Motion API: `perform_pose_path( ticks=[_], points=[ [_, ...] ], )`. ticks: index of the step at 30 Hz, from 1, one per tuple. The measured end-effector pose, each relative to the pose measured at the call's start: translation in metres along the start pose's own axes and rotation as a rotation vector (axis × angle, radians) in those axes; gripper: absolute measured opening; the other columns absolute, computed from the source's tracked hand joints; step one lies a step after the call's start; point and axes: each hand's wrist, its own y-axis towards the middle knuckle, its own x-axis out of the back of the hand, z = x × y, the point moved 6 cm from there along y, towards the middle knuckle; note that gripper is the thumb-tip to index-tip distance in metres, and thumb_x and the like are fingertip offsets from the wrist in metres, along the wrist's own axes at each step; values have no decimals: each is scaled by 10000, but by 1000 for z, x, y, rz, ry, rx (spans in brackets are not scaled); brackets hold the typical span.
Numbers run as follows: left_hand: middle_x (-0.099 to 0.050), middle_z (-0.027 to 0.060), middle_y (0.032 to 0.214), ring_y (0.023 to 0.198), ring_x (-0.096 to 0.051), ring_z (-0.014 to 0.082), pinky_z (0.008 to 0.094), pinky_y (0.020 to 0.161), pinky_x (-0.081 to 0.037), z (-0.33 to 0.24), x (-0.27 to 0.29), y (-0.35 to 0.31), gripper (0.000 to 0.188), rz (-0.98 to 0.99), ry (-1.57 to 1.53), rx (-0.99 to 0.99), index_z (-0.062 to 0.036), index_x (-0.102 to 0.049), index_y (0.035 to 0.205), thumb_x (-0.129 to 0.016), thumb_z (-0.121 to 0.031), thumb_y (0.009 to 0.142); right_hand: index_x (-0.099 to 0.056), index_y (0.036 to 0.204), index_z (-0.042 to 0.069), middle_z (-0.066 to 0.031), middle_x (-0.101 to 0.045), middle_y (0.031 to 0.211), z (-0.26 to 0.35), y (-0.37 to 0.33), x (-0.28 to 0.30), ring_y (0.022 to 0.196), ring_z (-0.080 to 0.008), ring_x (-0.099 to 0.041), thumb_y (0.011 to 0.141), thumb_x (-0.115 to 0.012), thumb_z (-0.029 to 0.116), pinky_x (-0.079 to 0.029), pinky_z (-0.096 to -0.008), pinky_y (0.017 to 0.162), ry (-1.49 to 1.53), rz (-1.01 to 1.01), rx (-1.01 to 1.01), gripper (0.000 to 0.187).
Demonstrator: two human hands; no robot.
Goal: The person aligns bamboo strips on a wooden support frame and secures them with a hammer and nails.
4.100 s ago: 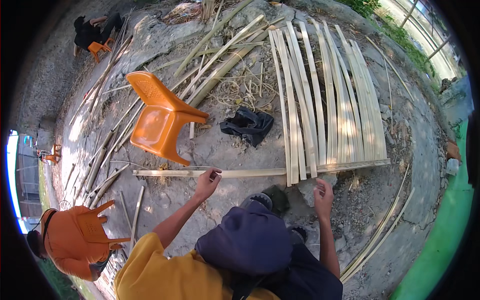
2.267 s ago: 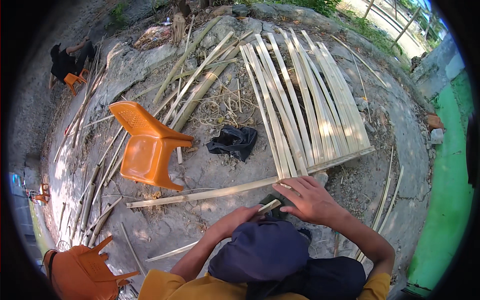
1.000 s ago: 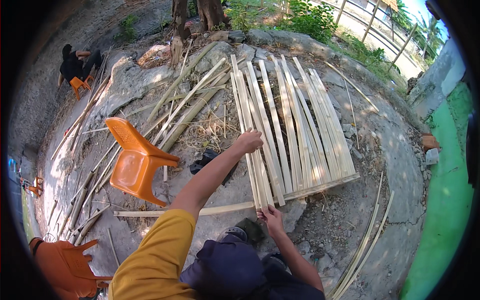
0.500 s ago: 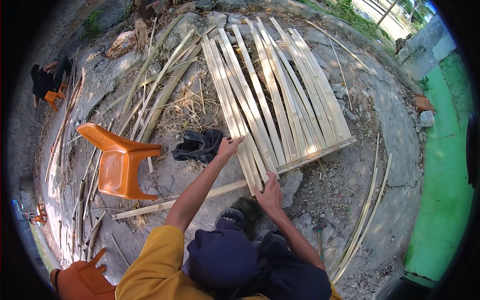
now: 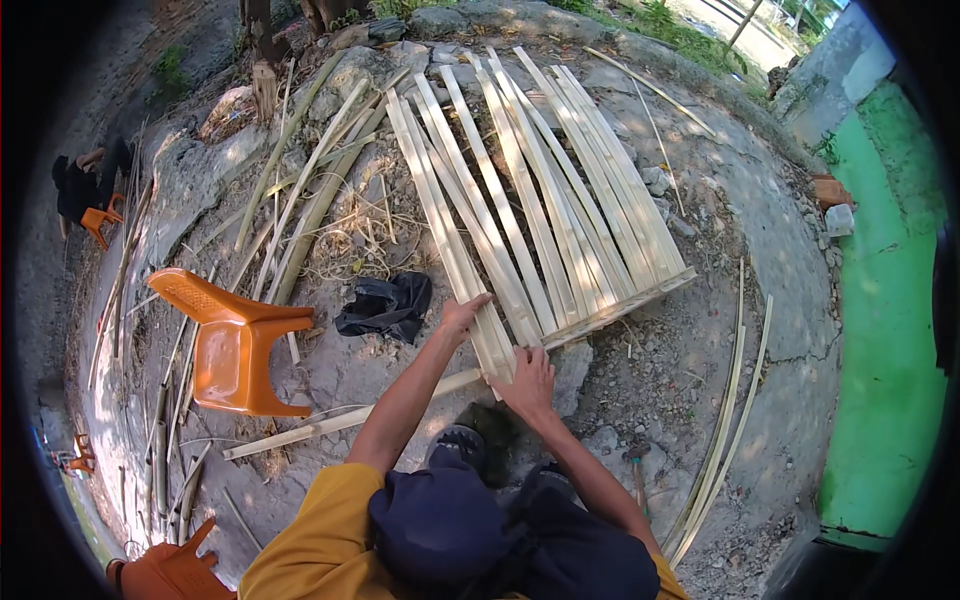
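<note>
Pale split-bamboo slats [image 5: 443,225] lie side by side, fanning away from me, several of them resting across a crosspiece [image 5: 630,304] near their close ends. My left hand [image 5: 461,318] is closed around the leftmost slats, thumb lying over the top. Closer to me, my right hand [image 5: 527,380] grips the near ends of those same slats, thumb at the left side and fingers bent over the right. A gap separates them from the neighbouring slats. Under the near ends, a long bamboo strip [image 5: 320,428] runs out to the left. My fingers' undersides are hidden.
Left of the slats are a black plastic bag [image 5: 385,305] and an orange plastic chair [image 5: 222,365]. A hammer-like tool [image 5: 638,470] and long strips [image 5: 728,410] lie at right, before a green wall [image 5: 880,350]. Another person [image 5: 82,190] sits far left.
My right hand has shifted onto the leftmost slats' near ends. Those slats now lie closer together, with a wider gap to their neighbours. The whole view has shifted slightly.
</note>
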Motion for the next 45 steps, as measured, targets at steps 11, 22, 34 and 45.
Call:
perform_pose_path(
  ticks=[11,22,34,45],
  points=[
    [-743,171,1123,958,-748,295,444,861,-617,-1,-8,4,605,40,-112,2,59,-666,1254,-896,-316,838,-635,1249,-2,-194,-585,1211,-38,36,-4,1221,-393,-534,800,-724,124,-448,-521,1014,410,-52,-32,475],
    [-736,120,1005,836,-729,238,399,743,-625,-5,-43,-45,386,16,-87,-91,42,-673,1151,-798,-87,809,-460,1400,-17,-273,-532,1395,-19,21,10,1281,-419,-558,761,-851,438,-464,-529,1041,268,122,-194,876],
    [-735,97,961,847,-733,204,368,736,-624,21,-86,-157,285,265,-121,-76,8,-643,1162,-743,-139,940,-632,1146,-7,-57,-724,888,-42,-70,28,769,-150,-727,796,-897,118,-583,-319,690,1054,451,-191,457],
    [-597,171,1419,1303,-583,273,445,1112,-464,-12,-111,-217,676,946,585,-257,-47,-435,1542,-718,-355,1011,-628,1155,-39,-99,-761,920,-158,-226,99,825,-195,-764,835,-776,-22,-636,-337,758,1125,-155,-444,352]
  ],
)
